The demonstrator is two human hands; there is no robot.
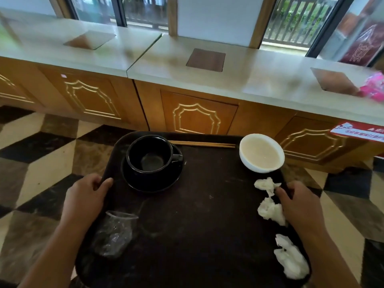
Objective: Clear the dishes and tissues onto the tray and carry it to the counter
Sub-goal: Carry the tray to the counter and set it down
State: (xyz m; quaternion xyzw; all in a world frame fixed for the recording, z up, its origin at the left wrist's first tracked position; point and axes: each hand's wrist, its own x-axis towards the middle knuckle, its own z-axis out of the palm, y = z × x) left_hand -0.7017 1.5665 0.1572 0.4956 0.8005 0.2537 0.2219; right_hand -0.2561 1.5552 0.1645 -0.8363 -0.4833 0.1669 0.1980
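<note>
Crumpled tissues [291,258] lie nearest, at five o'clock on the dark tray [197,215], with more at three o'clock. The tray is held level above the tiled floor [37,146], just short of the counter [249,80]. Its left rim is clasped by the left hand [87,196], its right rim by the right hand [295,202]. A black cup on a saucer [151,161] at eleven, a full white bowl [260,152] at one and chopsticks [201,144] at twelve are judged fragile, spillable and prone to roll. A clear plastic cup [116,233], on its side at seven, is judged light. A pink packet [374,86] occupies the counter's right end.
</note>
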